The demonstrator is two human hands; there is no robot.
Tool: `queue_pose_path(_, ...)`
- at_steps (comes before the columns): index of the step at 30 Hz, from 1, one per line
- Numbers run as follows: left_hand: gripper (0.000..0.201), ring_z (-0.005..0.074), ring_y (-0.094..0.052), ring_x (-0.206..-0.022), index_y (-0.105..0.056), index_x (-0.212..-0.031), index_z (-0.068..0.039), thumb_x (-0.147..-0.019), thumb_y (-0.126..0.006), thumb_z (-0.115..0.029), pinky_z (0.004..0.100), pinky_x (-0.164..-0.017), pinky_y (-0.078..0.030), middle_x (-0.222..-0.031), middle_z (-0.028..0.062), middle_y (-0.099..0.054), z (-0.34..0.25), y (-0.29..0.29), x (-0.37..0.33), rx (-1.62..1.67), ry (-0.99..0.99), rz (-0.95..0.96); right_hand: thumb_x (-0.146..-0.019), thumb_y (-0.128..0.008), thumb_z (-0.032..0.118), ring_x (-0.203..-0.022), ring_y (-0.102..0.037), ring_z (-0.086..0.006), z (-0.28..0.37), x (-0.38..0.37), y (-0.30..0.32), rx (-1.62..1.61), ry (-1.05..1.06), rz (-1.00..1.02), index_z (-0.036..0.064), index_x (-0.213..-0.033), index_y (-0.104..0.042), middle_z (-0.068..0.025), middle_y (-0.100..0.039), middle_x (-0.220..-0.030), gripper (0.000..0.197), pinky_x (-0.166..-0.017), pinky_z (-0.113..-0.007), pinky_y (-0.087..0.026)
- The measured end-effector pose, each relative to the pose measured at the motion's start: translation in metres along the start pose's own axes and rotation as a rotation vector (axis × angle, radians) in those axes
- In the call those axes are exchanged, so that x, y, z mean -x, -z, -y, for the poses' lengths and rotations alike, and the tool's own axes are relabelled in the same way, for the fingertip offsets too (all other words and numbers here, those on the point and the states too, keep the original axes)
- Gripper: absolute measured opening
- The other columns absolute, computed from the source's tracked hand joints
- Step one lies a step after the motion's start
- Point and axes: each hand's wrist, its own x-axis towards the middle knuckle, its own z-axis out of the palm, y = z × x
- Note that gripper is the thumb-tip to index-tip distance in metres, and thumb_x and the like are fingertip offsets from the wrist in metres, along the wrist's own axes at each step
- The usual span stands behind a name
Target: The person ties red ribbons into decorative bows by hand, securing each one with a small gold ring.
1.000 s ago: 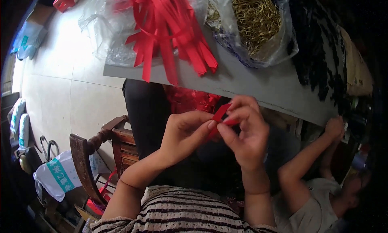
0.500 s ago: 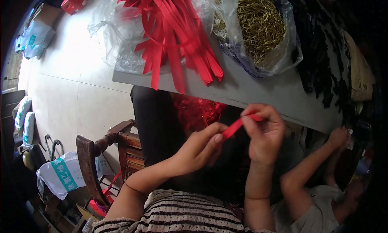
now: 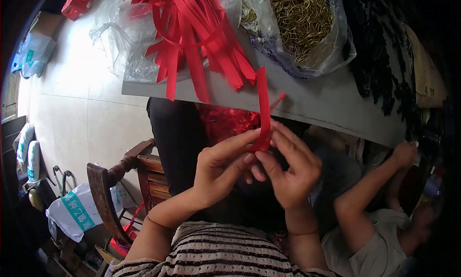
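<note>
A flat red ribbon (image 3: 263, 97) is pinched between my two hands just off the table's front edge. Its one end stands up over the table, and a thinner red end sticks out to the right. My left hand (image 3: 225, 164) grips it with thumb and forefinger near its bend. My right hand (image 3: 293, 166) pinches the same spot from the other side, its fingertips almost touching the left ones. A bundle of similar red ribbons (image 3: 192, 42) lies on the table ahead, hanging slightly past the edge.
On the grey table (image 3: 317, 111) are a clear bag of gold cords (image 3: 301, 25) and many black strips (image 3: 374, 61). A red shiny heap (image 3: 228, 121) sits below the edge. Left stands a wooden chair (image 3: 103, 193); at right another person's arm (image 3: 372, 186) reaches to the table.
My hands have drawn together around the ribbon, the right one moving down and left. The ribbon, earlier stretched slantwise between them, is now bent with one end pointing up.
</note>
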Motion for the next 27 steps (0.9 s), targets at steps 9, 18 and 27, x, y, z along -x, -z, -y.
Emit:
queue_pose_path(9, 0.022, 0.0085, -0.059, -0.077, -0.043, -0.111, 0.001, -0.090, -0.049, 0.001, 0.0211, -0.068, -0.047, -0.086, 0.0074, -0.060, 0.003, 0.019, -0.005, -0.293, -0.096, -0.104, -0.072, -0.069, 0.001, -0.081, -0.061, -0.0229, 0.003, -0.010, 0.020, 0.265, 0.390, 0.169, 0.0012, -0.082, -0.067, -0.0085, -0.063, -0.093, 0.010, -0.075, -0.035, -0.050)
queue_pose_path(18, 0.023, 0.0103, -0.056, -0.078, -0.065, -0.096, 0.002, -0.074, -0.069, 0.004, 0.0238, -0.073, -0.047, -0.088, 0.0051, -0.060, -0.014, 0.015, -0.018, -0.037, 0.297, 0.136, -0.071, -0.070, 0.001, -0.072, -0.060, -0.0205, 0.001, 0.005, 0.021, 0.224, 0.252, 0.138, 0.0032, -0.084, -0.066, -0.0061, -0.059, -0.084, 0.013, -0.062, -0.029, -0.049)
queue_pose_path(27, 0.010, 0.0100, -0.058, -0.072, -0.065, -0.086, 0.003, -0.077, -0.067, 0.000, 0.0227, -0.064, -0.047, -0.076, 0.0040, -0.061, -0.008, 0.017, -0.025, -0.453, -0.127, 0.236, -0.075, -0.066, -0.003, -0.076, -0.062, -0.0176, -0.012, 0.006, 0.028, -0.349, -0.166, 0.245, 0.0002, -0.095, -0.064, -0.0099, -0.060, -0.092, 0.021, -0.058, -0.026, -0.048)
